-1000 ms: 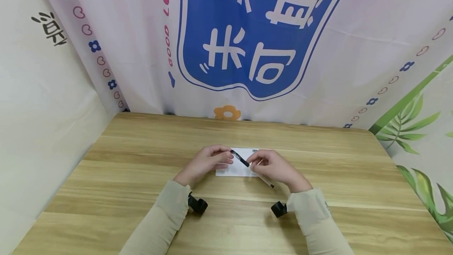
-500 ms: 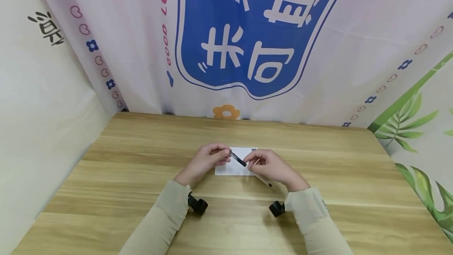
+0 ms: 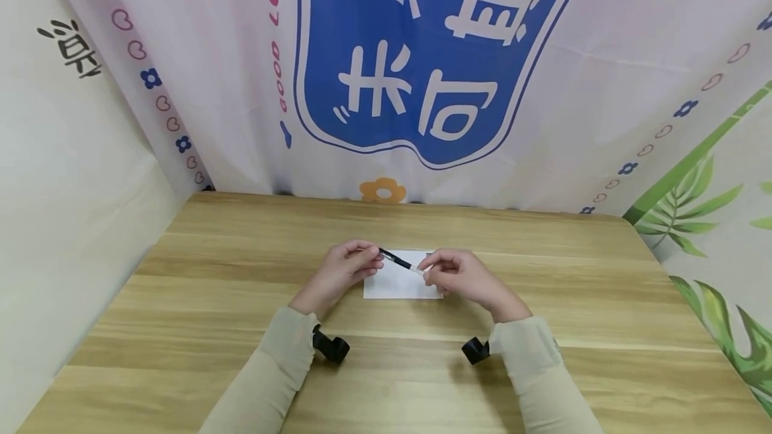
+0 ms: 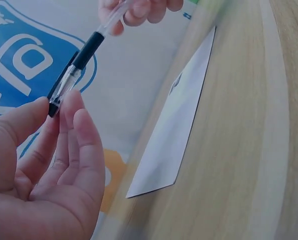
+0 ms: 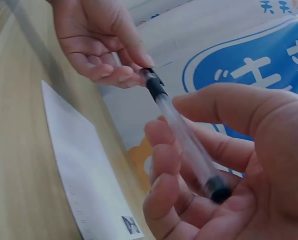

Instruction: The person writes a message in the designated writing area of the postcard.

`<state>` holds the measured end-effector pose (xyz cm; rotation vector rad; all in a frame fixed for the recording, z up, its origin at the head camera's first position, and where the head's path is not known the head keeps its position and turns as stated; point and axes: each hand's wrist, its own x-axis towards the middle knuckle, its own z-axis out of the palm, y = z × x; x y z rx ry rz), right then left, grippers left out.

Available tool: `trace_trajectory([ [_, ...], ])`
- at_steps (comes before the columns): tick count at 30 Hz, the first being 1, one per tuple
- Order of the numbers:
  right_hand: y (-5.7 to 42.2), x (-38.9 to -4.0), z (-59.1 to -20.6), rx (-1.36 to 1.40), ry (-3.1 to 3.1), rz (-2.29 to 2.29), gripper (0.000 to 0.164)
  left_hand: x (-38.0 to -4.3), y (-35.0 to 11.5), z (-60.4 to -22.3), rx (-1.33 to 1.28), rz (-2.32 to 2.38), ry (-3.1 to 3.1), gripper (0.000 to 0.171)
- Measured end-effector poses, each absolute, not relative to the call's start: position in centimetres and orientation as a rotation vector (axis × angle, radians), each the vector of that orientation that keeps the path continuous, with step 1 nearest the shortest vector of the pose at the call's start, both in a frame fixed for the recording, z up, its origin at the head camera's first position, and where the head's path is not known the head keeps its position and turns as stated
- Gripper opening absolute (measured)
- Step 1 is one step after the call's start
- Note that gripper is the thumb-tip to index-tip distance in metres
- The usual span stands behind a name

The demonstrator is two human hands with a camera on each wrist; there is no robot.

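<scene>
A pen [image 3: 397, 260] with a clear barrel and a black clip end is held slantwise between both hands, above a white sheet of paper [image 3: 399, 284]. My left hand [image 3: 342, 268] pinches the clip end between thumb and fingertips. Around the clear barrel [image 5: 191, 145], the fingers of my right hand [image 3: 463, 278] are curled, with the thumb close beside it. The black section [image 4: 88, 50] of the pen shows between the hands. In the right wrist view, the barrel's black end plug [image 5: 219, 190] lies near the right palm.
The paper lies flat on the wood-grain table [image 3: 386, 367], with a small dark printed mark [image 5: 130, 225] in one corner. Behind the table hangs a printed curtain [image 3: 241, 86]. Black wrist-camera mounts [image 3: 332, 348] sit by both cuffs.
The pen has shifted left and tilted flatter. More clear barrel shows between the black section and my right hand; its rear end no longer sticks out below that hand in the head view.
</scene>
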<state>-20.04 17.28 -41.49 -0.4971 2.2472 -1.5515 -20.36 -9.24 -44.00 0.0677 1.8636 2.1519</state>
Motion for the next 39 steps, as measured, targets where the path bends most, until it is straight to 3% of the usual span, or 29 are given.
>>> trace_trajectory([
  [6,18.0,-20.0,-41.1,-0.445,2.286,-1.665,0.023,-20.5,-9.7,-44.1,0.028,2.219,1.804,0.027],
  [14,17.6,-20.1,-41.0,-0.146,2.257,-1.889,0.026,-20.5,-9.5,-44.0,0.033,2.193,1.801,0.025],
  [19,16.9,-19.9,-41.0,-0.041,2.088,-2.166,0.014,-20.3,-9.2,-43.8,0.060,2.194,1.811,0.025],
  [29,13.8,-19.7,-42.6,-0.104,1.995,-2.532,0.008,-19.8,-8.5,-43.2,0.071,2.167,1.869,0.026],
  [35,12.8,-19.3,-43.4,-0.086,2.022,-2.497,0.021,-19.5,-7.9,-42.8,0.131,2.139,1.903,0.028],
  [39,12.5,-18.7,-43.8,-0.056,1.964,-2.499,0.011,-19.3,-7.5,-43.0,0.178,2.136,1.921,0.029],
])
